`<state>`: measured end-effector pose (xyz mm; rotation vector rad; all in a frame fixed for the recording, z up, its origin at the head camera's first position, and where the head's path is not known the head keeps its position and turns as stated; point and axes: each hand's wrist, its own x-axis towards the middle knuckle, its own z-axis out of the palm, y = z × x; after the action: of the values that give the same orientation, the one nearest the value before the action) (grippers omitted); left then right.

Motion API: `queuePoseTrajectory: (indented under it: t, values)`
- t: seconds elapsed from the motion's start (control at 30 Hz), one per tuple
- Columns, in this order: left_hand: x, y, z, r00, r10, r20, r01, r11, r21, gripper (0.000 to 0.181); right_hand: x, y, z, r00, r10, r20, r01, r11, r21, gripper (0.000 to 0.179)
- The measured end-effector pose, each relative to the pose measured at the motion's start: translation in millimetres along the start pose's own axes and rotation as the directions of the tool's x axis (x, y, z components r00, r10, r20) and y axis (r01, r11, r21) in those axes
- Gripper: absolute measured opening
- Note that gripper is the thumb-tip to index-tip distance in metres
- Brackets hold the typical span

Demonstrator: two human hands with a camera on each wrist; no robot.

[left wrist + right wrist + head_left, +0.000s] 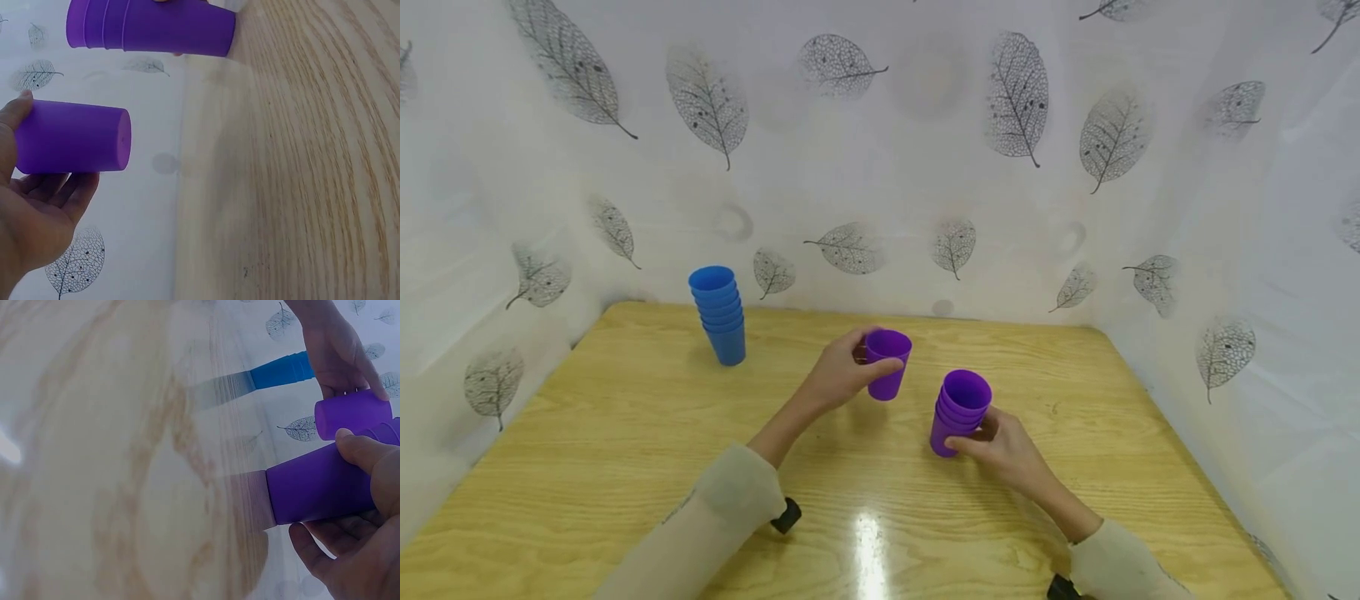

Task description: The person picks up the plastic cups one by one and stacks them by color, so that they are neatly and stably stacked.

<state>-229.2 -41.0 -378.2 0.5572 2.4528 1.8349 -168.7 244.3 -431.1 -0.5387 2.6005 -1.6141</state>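
Near the middle of the table, my left hand (pixel 842 371) grips a single purple cup (pixel 887 367), thumb on its near side and fingers round the back. This cup is upright, and its base hangs above the wood in the left wrist view. To its right, a stack of several purple cups (pixel 955 429) stands slightly tilted. My right hand (pixel 1006 450) holds that stack low down, the thumb (pixel 362 450) on one side and fingers on the other. The stack's base is at or very near the tabletop. Cup and stack are apart.
Toward the back left of the wooden table (pixel 625 400) stands a stack of several blue cups (pixel 727 342). White cloth with a leaf print (pixel 925 167) hangs behind the table and along both sides. A bright light reflection lies on the near tabletop.
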Motion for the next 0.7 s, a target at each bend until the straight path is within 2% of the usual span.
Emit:
queuePoseTrajectory:
  t: [0.47, 0.7]
  values:
    - [-4.5, 22.0, 7.5, 0.997, 0.066, 0.031, -0.064, 0.997, -0.044, 0.057, -0.3, 0, 0, 1.000, 0.012, 0.007, -0.012, 1.000, 0.000, 0.045]
    - [-3.9, 39.3, 12.4, 0.994, 0.107, 0.016, -0.106, 0.992, -0.067, 0.056, -0.4, 0, 0, 1.000, 0.005, 0.003, -0.005, 1.000, -0.007, 0.046]
